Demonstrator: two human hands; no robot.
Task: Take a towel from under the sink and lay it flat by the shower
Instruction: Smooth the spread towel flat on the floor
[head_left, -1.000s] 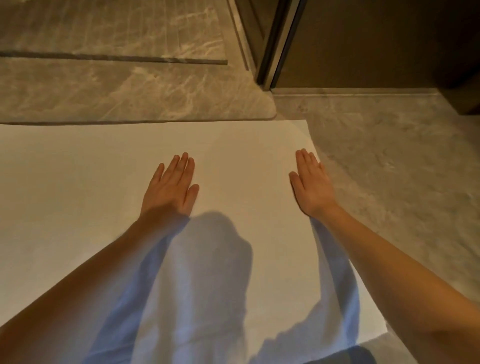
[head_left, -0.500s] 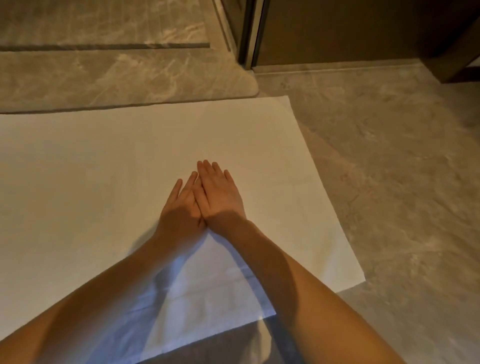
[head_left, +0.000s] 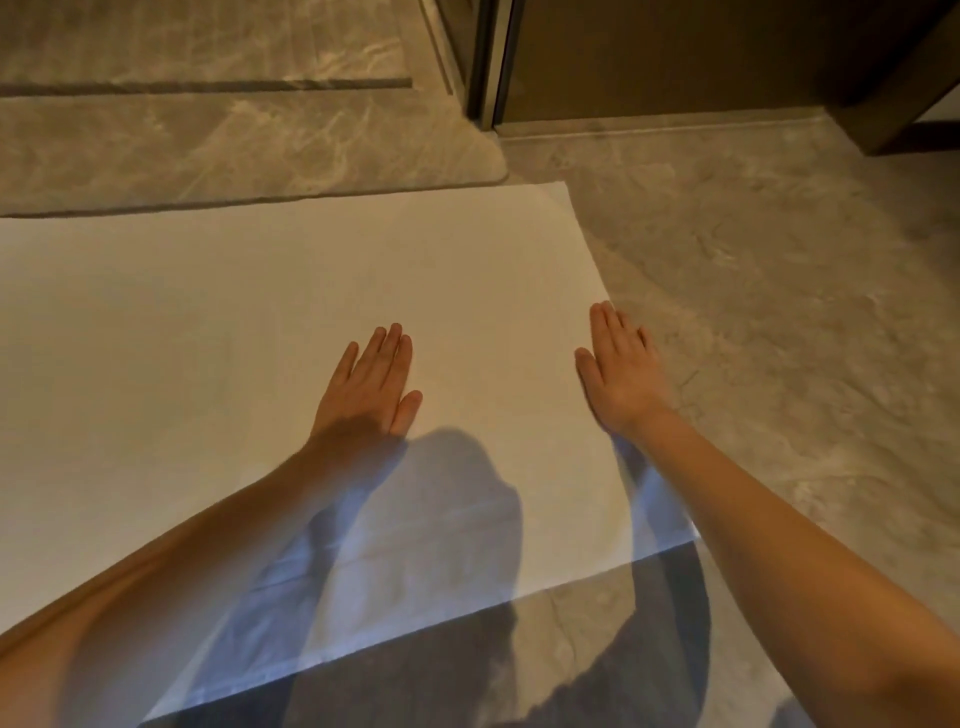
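Note:
A large white towel (head_left: 234, 322) lies spread flat on the marble floor, its far edge along the raised shower threshold (head_left: 234, 150). My left hand (head_left: 371, 384) rests palm down on the towel near its middle, fingers straight and close together. My right hand (head_left: 621, 369) presses flat on the towel's right edge, fingers extended, partly over the floor. Neither hand grips anything. My shadow falls across the towel's near part.
The grey marble floor (head_left: 779, 312) extends to the right of the towel. A dark metal door frame (head_left: 485, 62) and a brown panel (head_left: 675, 57) stand at the back. A dark cabinet corner (head_left: 914, 104) sits at the far right.
Half a second ago my hands lay together at the towel's middle. They have slid apart, the right one out to the towel's right edge, the left one slightly left.

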